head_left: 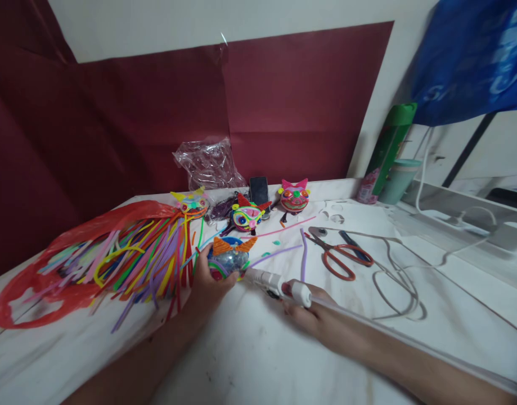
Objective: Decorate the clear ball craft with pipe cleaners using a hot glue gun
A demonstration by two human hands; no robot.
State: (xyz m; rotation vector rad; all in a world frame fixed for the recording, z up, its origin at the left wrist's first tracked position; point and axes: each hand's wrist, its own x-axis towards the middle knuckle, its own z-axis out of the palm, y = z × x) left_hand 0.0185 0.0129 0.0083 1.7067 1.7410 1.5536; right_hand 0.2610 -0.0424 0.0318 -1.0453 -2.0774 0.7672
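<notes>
My left hand is closed round a small animal-head craft with orange ears, a clear rounded body and blue, green and pink trim. In my right hand is a white glue gun, its tip touching or very near the craft's lower right edge. Behind them sit a blue-and-pink craft head with red ears and a pink one with a green nose. A third head with yellow ears lies by the pipe cleaners.
Several colourful pipe cleaners spill from a red plastic bag on the left. Red-handled scissors and a looping cord lie right. A phone, clear plastic wrap, green spray can and cup stand behind.
</notes>
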